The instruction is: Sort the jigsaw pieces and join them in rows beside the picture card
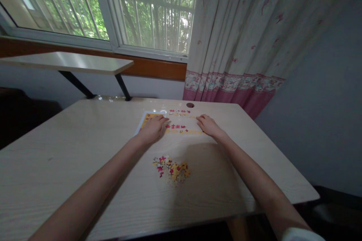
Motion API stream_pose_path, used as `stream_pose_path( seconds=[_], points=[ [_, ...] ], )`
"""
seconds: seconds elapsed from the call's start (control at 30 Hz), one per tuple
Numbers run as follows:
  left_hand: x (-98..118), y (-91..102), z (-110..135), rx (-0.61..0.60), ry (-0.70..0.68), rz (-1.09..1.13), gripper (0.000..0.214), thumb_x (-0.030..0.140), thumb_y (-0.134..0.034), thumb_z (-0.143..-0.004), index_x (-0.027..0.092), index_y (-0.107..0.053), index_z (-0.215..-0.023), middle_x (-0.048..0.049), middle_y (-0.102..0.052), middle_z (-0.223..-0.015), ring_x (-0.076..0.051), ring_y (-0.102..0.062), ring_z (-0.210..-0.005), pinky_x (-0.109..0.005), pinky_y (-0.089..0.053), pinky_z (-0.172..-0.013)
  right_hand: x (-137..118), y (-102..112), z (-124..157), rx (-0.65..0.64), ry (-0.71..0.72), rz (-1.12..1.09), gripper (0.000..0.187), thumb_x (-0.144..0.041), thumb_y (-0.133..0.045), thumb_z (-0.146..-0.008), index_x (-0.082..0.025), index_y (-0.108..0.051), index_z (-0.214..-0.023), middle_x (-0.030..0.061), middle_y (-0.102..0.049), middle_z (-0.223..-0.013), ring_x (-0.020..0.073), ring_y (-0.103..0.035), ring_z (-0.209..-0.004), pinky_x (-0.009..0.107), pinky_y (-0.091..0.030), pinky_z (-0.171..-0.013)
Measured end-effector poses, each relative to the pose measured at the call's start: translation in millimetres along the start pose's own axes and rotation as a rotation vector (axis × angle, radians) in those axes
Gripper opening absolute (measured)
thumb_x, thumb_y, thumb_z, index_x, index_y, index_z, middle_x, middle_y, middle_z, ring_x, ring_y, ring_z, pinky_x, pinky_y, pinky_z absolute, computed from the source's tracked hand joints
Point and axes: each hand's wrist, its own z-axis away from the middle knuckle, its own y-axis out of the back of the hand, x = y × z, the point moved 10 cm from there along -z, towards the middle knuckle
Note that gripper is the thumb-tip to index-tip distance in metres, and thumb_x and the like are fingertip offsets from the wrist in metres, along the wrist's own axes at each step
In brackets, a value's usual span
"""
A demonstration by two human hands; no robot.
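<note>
Mid-assembly, puzzle rows (179, 127) are flanked on the table (70, 150) by the left hand (152, 130) and right hand (208, 125), both laid flat, nothing gripped. The loose heap (172, 168) nearer by would call for a fingertip pinch.

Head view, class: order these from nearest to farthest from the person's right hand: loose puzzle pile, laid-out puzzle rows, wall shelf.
1. Laid-out puzzle rows, just left of the right hand.
2. Loose puzzle pile, nearer the person.
3. Wall shelf, far left, farthest back.

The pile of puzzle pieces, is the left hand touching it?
Apart. The head view shows bare table between the pile of puzzle pieces and the left hand, which lies farther off on the picture sheet.
</note>
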Motion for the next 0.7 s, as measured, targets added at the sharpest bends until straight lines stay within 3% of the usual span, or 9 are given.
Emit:
stream_pose_path(
  seconds=[0.23, 0.4, 0.7],
  points=[
    [19.0, 7.8, 25.8, 0.010, 0.004, 0.021, 0.041, 0.015, -0.041, -0.081, 0.017, -0.046, -0.122, -0.0091, -0.055, -0.118, -0.021, -0.048, -0.109, -0.034, -0.035, -0.095, -9.4, -6.0, -0.4, -0.006, -0.037, 0.032, 0.042, -0.039, -0.033, -0.092, -0.025, -0.042, -0.130, 0.0104, -0.047, -0.126, 0.0261, -0.044, -0.111, 0.039, -0.036, -0.090],
    [17.5, 11.4, 29.7, 0.042, -0.003, 0.002, 0.038, 0.018, -0.041, -0.083, 0.017, -0.047, -0.121, -0.0090, -0.056, -0.116, -0.022, -0.048, -0.108, -0.035, -0.035, -0.095, -8.2, -8.2, -2.2, 0.001, -0.044, 0.026, 0.043, -0.041, -0.033, -0.091, -0.026, -0.042, -0.130, 0.0100, -0.046, -0.127, 0.0275, -0.044, -0.111, 0.042, -0.035, -0.090],
    [19.6, 9.9, 32.0, -0.014, 0.016, -0.032, 0.039, 0.015, -0.041, -0.082, 0.020, -0.046, -0.121, -0.0065, -0.057, -0.116, -0.023, -0.048, -0.108, -0.036, -0.037, -0.091, -2.0, -8.2, -15.3, -0.031, -0.077, 0.027, 0.042, -0.041, -0.032, -0.091, -0.027, -0.042, -0.130, 0.0103, -0.046, -0.128, 0.0279, -0.044, -0.112, 0.042, -0.035, -0.090]
  ],
)
